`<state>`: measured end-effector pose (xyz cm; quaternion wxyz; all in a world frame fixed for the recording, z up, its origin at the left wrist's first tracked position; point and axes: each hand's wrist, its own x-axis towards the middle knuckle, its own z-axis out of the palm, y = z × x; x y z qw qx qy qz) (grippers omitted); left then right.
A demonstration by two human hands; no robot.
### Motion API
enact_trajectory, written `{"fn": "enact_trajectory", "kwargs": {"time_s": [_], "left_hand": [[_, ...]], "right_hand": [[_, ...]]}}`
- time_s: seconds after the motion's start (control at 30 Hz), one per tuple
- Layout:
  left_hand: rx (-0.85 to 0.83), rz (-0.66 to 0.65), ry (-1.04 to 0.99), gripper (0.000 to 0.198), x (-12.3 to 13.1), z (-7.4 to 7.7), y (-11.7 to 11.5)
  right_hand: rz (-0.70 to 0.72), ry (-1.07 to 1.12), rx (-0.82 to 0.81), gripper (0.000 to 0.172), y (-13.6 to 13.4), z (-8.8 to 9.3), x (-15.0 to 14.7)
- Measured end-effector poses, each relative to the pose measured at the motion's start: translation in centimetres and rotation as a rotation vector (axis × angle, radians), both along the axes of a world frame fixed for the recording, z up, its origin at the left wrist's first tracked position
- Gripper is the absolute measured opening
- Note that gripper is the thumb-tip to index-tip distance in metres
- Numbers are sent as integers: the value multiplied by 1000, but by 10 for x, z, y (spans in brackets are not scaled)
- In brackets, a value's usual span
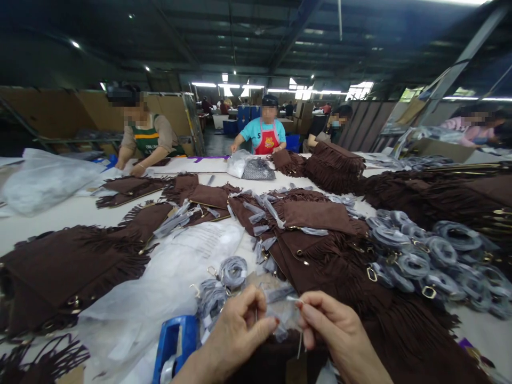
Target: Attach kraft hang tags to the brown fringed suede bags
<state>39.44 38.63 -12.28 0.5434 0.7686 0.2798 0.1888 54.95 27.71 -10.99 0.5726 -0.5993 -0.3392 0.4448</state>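
Low in the middle, my right hand [338, 333] pinches a thin white string [295, 299] between thumb and forefinger. Part of the string hangs below these fingers, above a brown hang tag [296, 369]. My left hand [244, 333] is just to the left, fingers curled toward the thumb; what is between them is too small to make out. Beneath both hands lies dark brown suede-like material, partly hidden. Behind them is clear plastic wrapping [280, 314], and coiled straps in grey wrap [233, 272] lie beyond my left hand.
A blue tape dispenser [176, 344] stands beside my left wrist. Brown fringed bags [320, 218] cover the table ahead, with another pile [76, 266] at left. Wrapped strap coils [416, 261] heap up at right. White plastic sheeting [160, 288] spreads at left. Several co-workers [268, 133] are across the table.
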Motion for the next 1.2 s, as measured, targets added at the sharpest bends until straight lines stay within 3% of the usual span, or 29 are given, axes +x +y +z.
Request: {"fn": "enact_trajectory", "kwargs": {"time_s": [0.13,0.23,0.33,0.47,0.63,0.83,1.2], "left_hand": [[117,-101,-162,30,-9,-3,-1],[310,-111,-134,17,-11,-4,-7],[530,-50,42,3,-10,-4,-19],[711,91,263,12,-6,-11,-37],[595,175,337,7,-1,-23,-49],[384,236,341,5,4,-26,-54],[355,237,319,7,6,-21,-52]], "right_hand": [[231,-421,146,23,-14,-5,-3],[293,-631,152,23,-11,-17,-9],[238,-659,90,24,-6,-31,-13],[240,-607,39,25,-8,-43,-11],[265,-573,31,26,-17,-44,-4],[217,-710,61,27,-23,-36,-3],[226,-888,48,26,-26,-32,3]]}}
